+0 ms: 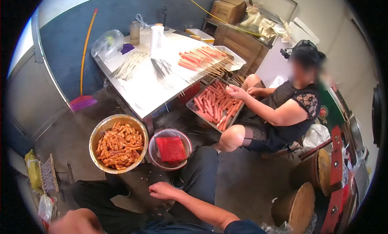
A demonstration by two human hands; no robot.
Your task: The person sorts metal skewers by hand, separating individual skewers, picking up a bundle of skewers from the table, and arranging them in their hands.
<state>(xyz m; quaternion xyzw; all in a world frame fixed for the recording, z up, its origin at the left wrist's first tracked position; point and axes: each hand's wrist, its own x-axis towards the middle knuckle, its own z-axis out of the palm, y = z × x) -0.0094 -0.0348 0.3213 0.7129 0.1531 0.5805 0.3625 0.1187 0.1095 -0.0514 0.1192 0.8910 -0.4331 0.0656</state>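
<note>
the fingers of my right hand (161, 190) are loosely bent above my knees; i see nothing in them, but their undersides are hidden, so i cannot tell whether they grasp anything. my left hand (76, 222) is blurred at the lower edge, and i cannot tell how its fingers stand.

just beyond my right hand is a pale basin (151, 152) with a red packet (171, 149) inside. the packet looks smooth and perhaps slippery, best gripped by two opposite sides.

beside it, on the floor (250, 173), a wide metal bowl (92, 143) holds sauced meat strips (120, 146). i judge them soft, slick and limp, each easiest pinched near its middle; the full bowl would be heavy, to be held by opposite sides of the rim.

farther out, thin skewers (131, 65) lie on the counter (139, 94), light and stiff, better taken in a small bunch. beyond the basin, a co-worker (297, 102) sits with both hands over a tray (195, 108) of pink sausages (214, 102), which look light, smooth and slightly springy.
</note>
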